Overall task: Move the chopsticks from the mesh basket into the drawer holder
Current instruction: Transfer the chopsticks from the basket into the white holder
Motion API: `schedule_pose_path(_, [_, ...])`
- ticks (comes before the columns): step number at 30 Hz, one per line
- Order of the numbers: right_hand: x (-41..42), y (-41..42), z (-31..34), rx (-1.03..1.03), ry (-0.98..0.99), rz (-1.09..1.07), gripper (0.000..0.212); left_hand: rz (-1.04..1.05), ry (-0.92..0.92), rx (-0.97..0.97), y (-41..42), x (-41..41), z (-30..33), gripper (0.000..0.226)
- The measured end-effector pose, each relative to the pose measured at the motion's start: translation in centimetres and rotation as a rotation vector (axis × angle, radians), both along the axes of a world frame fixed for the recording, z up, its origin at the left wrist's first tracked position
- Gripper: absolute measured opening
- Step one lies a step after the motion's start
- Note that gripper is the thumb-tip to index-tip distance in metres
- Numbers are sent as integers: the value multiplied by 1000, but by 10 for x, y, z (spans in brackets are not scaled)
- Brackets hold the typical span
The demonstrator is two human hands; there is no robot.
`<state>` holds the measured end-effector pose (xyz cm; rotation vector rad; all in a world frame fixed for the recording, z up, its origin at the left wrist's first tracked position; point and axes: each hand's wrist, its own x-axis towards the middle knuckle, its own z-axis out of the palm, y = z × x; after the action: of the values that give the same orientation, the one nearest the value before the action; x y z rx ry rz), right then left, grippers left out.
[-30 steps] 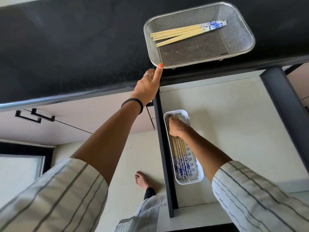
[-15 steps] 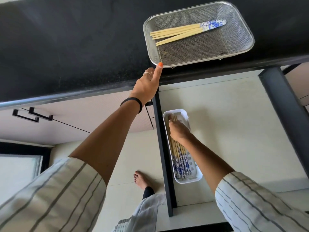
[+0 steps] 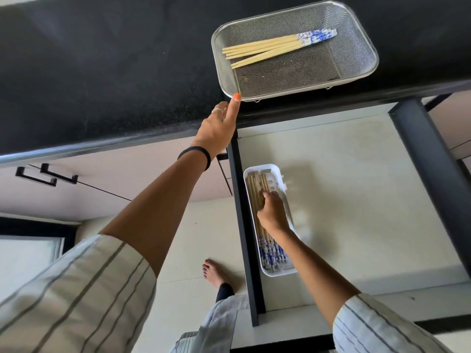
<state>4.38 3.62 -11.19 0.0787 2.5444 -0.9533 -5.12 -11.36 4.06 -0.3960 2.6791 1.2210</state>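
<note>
Head view, looking down over a black bench and an open drawer below its front edge. A rectangular mesh basket stands on the bench, directly above the drawer in the frame. A small bundle of chopsticks lies inside the basket along its far side, with the plain wooden tips toward the basket's left wall and the blue-and-white patterned ends toward its right.

The left hand rests at the front edge of the bench, just beside the basket's near left corner. Its index finger is extended, and the orange-painted nail touches or nearly touches the basket rim; the other fingers are curled under, and the hand holds nothing. A black band circles the wrist.

A white drawer holder sits in the drawer against its dark left wall. A second group of chopsticks lies lengthwise in the holder, with the patterned ends toward the holder's near end. The right hand lies over the middle of the holder, with its fingers bent down onto these chopsticks; whether they pinch any of them cannot be told.

A bare foot stands on the pale floor, left of the drawer's near corner.
</note>
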Motion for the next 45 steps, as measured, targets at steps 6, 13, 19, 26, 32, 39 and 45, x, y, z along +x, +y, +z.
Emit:
schedule_pose_path(6, [3, -9, 2, -74, -50, -221, 36, -1, -3, -7, 1, 0, 1, 73])
schedule_pose_path(13, [0, -18, 7, -16, -65, -251, 25, 9, 0, -4, 0, 0, 1, 72])
schedule_pose_path(19, [-3, -21, 11, 26, -103, -255, 26, -1, 18, 3, 0, 0, 0, 70])
schedule_pose_path(26, [5, -14, 9, 255, 6, -53, 41, -12, 18, 3, -2, -2, -3, 71])
schedule_pose_path(32, [7, -12, 8, 319, 45, -15, 41, -11, 14, 0, -3, -2, -3, 72])
schedule_pose_path(39, [6, -8, 15, 299, -43, -49, 37, -6, 13, 6, -3, -1, -4, 72])
schedule_pose_path(45, [8, 0, 20, 284, -40, -44, 42, 4, 12, -8, -2, -1, -4, 72])
